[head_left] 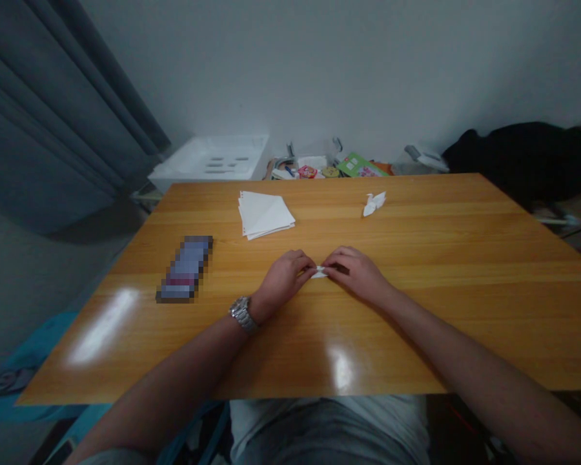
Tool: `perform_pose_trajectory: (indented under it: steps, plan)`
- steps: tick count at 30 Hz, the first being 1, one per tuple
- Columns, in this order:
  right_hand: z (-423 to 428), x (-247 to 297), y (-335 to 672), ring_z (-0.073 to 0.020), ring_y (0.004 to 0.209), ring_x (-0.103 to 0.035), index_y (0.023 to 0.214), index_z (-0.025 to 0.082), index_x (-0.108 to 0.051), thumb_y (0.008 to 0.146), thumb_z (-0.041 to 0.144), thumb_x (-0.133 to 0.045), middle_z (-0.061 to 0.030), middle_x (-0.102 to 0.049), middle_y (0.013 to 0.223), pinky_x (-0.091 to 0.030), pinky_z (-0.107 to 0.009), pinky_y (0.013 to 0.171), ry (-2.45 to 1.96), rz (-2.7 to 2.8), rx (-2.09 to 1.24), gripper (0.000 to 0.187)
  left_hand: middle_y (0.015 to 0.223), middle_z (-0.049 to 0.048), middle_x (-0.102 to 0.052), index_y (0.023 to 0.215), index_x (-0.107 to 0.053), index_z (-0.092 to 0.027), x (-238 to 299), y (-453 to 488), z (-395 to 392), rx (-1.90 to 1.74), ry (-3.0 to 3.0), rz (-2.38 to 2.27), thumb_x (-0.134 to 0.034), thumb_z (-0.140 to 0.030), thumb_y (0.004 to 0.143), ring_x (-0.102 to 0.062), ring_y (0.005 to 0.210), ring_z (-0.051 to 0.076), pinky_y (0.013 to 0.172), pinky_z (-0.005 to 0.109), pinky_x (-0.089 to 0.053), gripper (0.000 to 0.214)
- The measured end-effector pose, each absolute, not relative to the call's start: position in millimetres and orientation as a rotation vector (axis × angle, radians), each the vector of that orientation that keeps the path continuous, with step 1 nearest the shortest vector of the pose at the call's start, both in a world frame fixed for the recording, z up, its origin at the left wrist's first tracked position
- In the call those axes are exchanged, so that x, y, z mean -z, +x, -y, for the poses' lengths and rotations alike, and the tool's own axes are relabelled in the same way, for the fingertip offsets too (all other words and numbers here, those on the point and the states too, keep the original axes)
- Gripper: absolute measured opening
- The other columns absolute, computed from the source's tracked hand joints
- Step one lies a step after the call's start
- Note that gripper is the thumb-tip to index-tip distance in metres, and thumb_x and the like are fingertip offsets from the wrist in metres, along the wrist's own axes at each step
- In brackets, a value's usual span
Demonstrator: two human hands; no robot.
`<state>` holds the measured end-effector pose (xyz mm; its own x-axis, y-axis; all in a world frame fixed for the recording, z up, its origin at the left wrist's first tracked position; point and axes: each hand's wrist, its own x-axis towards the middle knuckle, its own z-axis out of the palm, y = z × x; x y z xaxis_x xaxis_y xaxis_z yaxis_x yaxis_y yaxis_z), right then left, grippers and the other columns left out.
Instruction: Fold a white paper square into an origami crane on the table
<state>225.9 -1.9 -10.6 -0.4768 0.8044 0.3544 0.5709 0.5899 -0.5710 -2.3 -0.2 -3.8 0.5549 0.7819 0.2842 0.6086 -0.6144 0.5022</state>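
A small piece of folded white paper (319,272) lies low over the table between my hands, partly covered by fingertips. My left hand (289,274), with a metal watch (243,314) on its wrist, pinches the paper's left end. On the opposite end, the fingers of my right hand (356,271) are closed on the same paper. Farther back to the right stands a folded white paper crane (374,204). A stack of white paper sheets (266,215) lies back and to the left of my hands.
The wooden table (465,258) has a phone-like, pixelated device (184,269) on its left. Beyond the far edge are a white plastic tray (213,158), a green packet or booklet (361,166) among small items, and black cloth (523,158). A grey curtain (53,116) hangs at left.
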Motion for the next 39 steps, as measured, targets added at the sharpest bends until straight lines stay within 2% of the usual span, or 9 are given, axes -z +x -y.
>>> perform_pose_trajectory:
  steps: [7, 19, 26, 31, 35, 39]
  plan:
    - [3.4, 9.3, 224.3, -0.022, 0.091, -0.06, 0.092, 0.02, -0.068, 0.098, 0.027, -0.06, -0.0071, -0.067, 0.095, -0.048, -0.036, 0.081, -1.079, 2.257, -0.456, 0.012, 0.093, 0.0048, -0.067, 0.092, -0.068, -0.017, 3.2, 0.5, 1.7, -0.695, 2.443, -1.171, -0.06, -0.028, 0.098, -0.061, 0.09, 0.019, 0.083, 0.032, -0.048, 0.015]
    - [-1.1, 5.0, 231.2, -0.0216, 0.088, -0.063, 0.091, 0.021, -0.071, 0.098, 0.03, -0.06, -0.0072, -0.068, 0.092, -0.05, -0.035, 0.08, -1.104, 2.175, -0.533, 0.016, 0.094, 0.0061, -0.066, 0.094, -0.067, -0.017, -1.8, -3.1, 0.6, -0.754, 2.442, -1.188, -0.056, -0.028, 0.099, -0.06, 0.091, 0.02, 0.084, 0.033, -0.049, 0.016]
    - [-1.3, 4.1, 232.8, -0.02, 0.086, -0.065, 0.093, 0.021, -0.071, 0.097, 0.028, -0.059, -0.0049, -0.07, 0.091, -0.049, -0.033, 0.079, -1.13, 2.103, -0.65, 0.014, 0.106, 0.0068, -0.066, 0.112, -0.064, -0.02, -9.5, -5.5, 0.9, -0.745, 2.483, -1.031, -0.047, -0.03, 0.103, -0.06, 0.101, 0.02, 0.091, 0.034, -0.049, 0.021]
    - [-2.2, 5.1, 233.5, -0.0197, 0.084, -0.064, 0.093, 0.02, -0.071, 0.097, 0.029, -0.057, -0.0051, -0.071, 0.091, -0.049, -0.033, 0.077, -1.159, 2.08, -0.685, 0.016, 0.115, 0.0082, -0.061, 0.118, -0.061, -0.02, -13.0, -9.9, 0.1, -0.728, 2.49, -0.902, -0.058, -0.032, 0.098, -0.06, 0.107, 0.02, 0.095, 0.033, -0.05, 0.023]
    - [-2.3, 5.4, 232.3, -0.0206, 0.085, -0.065, 0.093, 0.021, -0.071, 0.098, 0.031, -0.055, -0.0056, -0.072, 0.091, -0.049, -0.034, 0.079, -1.169, 2.086, -0.684, 0.019, 0.113, 0.0066, -0.059, 0.108, -0.063, -0.021, -8.7, -9.4, -0.7, -0.743, 2.429, -0.937, -0.052, -0.027, 0.1, -0.061, 0.103, 0.018, 0.093, 0.031, -0.051, 0.014]
    - [-0.3, 4.3, 230.1, -0.0225, 0.095, -0.064, 0.104, 0.022, -0.07, 0.097, 0.034, -0.059, -0.0078, -0.069, 0.101, -0.051, -0.036, 0.084, -1.111, 2.11, -0.604, 0.018, 0.105, 0.005, -0.061, 0.101, -0.062, -0.019, -4.3, -6.5, -1.5, -0.774, 2.389, -1.007, -0.053, -0.026, 0.1, -0.062, 0.096, 0.016, 0.087, 0.029, -0.051, 0.011]
